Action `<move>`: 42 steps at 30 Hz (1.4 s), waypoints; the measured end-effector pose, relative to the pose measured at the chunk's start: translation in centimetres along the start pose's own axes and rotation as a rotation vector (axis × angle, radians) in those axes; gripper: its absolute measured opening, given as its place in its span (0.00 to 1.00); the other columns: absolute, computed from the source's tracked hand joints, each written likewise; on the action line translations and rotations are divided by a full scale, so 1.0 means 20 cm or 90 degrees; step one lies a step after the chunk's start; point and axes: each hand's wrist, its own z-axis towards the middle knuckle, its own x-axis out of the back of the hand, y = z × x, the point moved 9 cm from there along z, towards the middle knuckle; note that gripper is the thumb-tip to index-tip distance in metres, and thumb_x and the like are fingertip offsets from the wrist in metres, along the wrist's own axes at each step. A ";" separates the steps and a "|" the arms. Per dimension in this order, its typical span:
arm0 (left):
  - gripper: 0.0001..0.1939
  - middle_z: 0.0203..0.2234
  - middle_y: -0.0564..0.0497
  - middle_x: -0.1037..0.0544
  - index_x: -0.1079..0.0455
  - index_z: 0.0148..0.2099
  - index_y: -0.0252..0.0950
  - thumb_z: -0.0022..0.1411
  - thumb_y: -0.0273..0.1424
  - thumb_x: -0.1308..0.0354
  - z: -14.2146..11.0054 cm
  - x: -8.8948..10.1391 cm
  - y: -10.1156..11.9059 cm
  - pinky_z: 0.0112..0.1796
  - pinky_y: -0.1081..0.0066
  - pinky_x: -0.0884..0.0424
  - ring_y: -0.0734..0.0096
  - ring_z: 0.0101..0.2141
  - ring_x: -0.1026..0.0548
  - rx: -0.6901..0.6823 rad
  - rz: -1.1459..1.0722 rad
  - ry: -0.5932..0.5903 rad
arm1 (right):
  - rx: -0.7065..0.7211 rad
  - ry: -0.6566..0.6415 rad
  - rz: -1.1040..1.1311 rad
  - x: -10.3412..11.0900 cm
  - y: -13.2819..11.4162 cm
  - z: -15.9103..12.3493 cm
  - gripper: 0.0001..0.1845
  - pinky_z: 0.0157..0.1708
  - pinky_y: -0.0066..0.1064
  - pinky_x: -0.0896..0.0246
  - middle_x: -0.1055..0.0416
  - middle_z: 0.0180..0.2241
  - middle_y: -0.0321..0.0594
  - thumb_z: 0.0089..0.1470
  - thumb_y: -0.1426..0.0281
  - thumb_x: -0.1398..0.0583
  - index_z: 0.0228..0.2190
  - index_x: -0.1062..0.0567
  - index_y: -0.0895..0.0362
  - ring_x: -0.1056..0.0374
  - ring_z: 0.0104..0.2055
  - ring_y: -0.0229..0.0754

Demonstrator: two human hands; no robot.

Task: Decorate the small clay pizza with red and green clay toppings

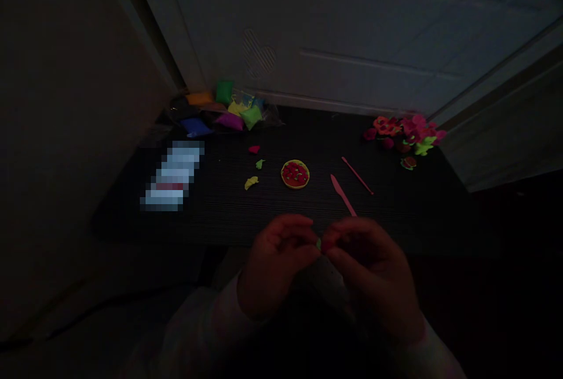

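Observation:
My left hand point(277, 267) is closed in a pinch near the table's front edge, with a small bit of green clay point(319, 243) at its fingertips. Right beside it, my right hand point(376, 270) pinches a small lump of red clay point(326, 246). The fingertips nearly meet, so most of both bits is hidden. Beyond the hands lies a round clay pizza point(295, 174) with a yellow rim, red pieces and green flecks on top. Loose scraps of red clay point(254, 149), green clay point(260, 164) and yellow clay point(251, 182) lie to its left.
A pink plastic knife point(342, 193) and a thin pink stick tool point(357, 175) lie right of the pizza. Packets of coloured clay point(229, 121) fill the back left. Finished clay figures point(417, 129) cluster at the back right. A bright, pixelated phone-like screen point(173, 176) lies left.

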 end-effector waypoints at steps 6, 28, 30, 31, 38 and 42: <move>0.10 0.23 0.56 0.27 0.29 0.28 0.37 0.39 0.22 0.36 0.00 -0.05 -0.02 0.28 0.79 0.35 0.79 0.25 0.31 0.016 -0.038 -0.090 | -0.050 -0.022 0.096 -0.03 0.04 -0.01 0.12 0.28 0.20 0.36 0.27 0.26 0.30 0.42 0.79 0.39 0.30 0.28 0.50 0.31 0.29 0.32; 0.03 0.25 0.54 0.27 0.26 0.24 0.38 0.45 0.24 0.39 0.00 0.03 0.08 0.30 0.77 0.35 0.76 0.28 0.30 -0.133 0.217 0.012 | 0.044 0.056 -0.036 -0.01 0.04 -0.02 0.12 0.31 0.24 0.35 0.29 0.27 0.31 0.45 0.77 0.40 0.33 0.30 0.50 0.32 0.30 0.33; 0.03 0.25 0.55 0.27 0.27 0.24 0.37 0.45 0.24 0.40 0.01 0.03 0.07 0.31 0.76 0.35 0.76 0.28 0.30 -0.122 0.206 0.017 | 0.046 0.057 -0.044 -0.01 0.05 -0.02 0.12 0.31 0.24 0.35 0.30 0.27 0.31 0.45 0.78 0.41 0.33 0.30 0.49 0.32 0.30 0.33; 0.03 0.25 0.55 0.27 0.27 0.24 0.37 0.45 0.25 0.39 0.01 0.03 0.06 0.31 0.76 0.35 0.75 0.29 0.30 -0.120 0.200 0.023 | 0.045 0.058 -0.046 -0.01 0.05 -0.01 0.12 0.31 0.24 0.35 0.30 0.27 0.31 0.46 0.77 0.41 0.33 0.30 0.50 0.32 0.30 0.33; 0.04 0.25 0.53 0.26 0.27 0.27 0.35 0.44 0.29 0.38 0.05 0.08 0.01 0.33 0.74 0.33 0.72 0.30 0.29 -0.071 0.165 0.076 | 0.020 0.090 -0.044 0.01 0.11 0.02 0.09 0.30 0.26 0.35 0.30 0.27 0.32 0.45 0.76 0.40 0.31 0.30 0.52 0.33 0.30 0.34; 0.04 0.24 0.54 0.25 0.27 0.26 0.35 0.43 0.29 0.38 0.07 0.10 -0.02 0.31 0.75 0.33 0.74 0.28 0.29 -0.036 0.154 0.118 | 0.010 0.097 -0.023 0.01 0.14 0.04 0.10 0.30 0.25 0.35 0.30 0.27 0.32 0.46 0.76 0.41 0.32 0.30 0.51 0.33 0.30 0.34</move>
